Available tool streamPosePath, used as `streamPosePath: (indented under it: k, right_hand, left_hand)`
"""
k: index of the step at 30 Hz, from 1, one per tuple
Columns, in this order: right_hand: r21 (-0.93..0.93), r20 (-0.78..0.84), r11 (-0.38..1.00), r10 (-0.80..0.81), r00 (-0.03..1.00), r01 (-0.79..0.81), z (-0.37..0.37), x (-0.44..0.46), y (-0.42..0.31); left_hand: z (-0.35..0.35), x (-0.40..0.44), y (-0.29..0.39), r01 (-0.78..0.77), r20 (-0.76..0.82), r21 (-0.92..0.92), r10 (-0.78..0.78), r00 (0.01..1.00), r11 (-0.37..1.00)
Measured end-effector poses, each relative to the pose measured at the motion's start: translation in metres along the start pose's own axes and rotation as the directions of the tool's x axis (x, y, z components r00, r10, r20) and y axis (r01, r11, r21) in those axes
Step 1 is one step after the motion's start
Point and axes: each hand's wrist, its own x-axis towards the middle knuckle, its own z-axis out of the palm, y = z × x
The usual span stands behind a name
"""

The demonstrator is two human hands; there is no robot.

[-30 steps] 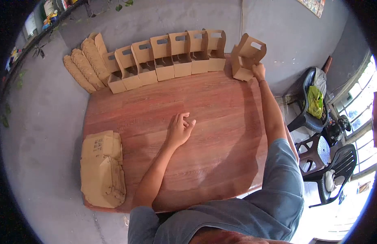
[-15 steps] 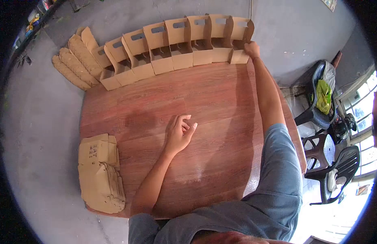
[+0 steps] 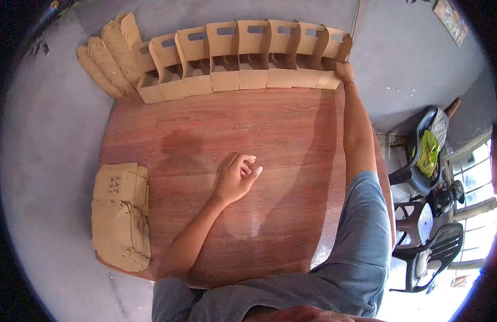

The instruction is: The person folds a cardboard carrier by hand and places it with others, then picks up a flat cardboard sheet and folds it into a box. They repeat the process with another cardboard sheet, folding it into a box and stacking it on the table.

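Along the far edge of the table stands a curved row of several brown cardboard carrier boxes (image 3: 254, 79), each with a tall back and a cut-out handle slot. My right hand (image 3: 343, 72) reaches out to the rightmost carrier box (image 3: 328, 80). Its fingers are closed at that box's right side, partly hidden from view. Over the middle of the table is my left hand (image 3: 238, 178), its fingers loosely bent and apart, with nothing in it.
A stack of flat folded cardboard (image 3: 119, 214) with printed lettering lies at the table's left edge. More flattened cardboard (image 3: 110, 58) leans at the far left corner. To the right are dark plastic chairs (image 3: 439, 252) and a stool (image 3: 415, 222). A wall rises behind the row.
The rightmost carrier box has moved left against its neighbour, with my right hand still at its side. My left hand stays about where it was. The whole view has shifted slightly.
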Motion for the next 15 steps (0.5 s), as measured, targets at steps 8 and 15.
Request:
streamPosePath:
  k: [8,15]
  right_hand:
    - [0.447,0.202,0.894,-0.096,0.975,-0.005,-0.024,-0.027,0.001]
    - [0.479,-0.189,0.873,-0.001,0.982,0.093,-0.041,-0.055,-0.007]
  left_hand:
    - [-0.002,-0.002,0.001,0.035,-0.057,-0.083,-0.04,0.998,0.996]
    - [-0.004,-0.004,-0.003,-0.034,-0.057,-0.053,0.031,0.998,0.998]
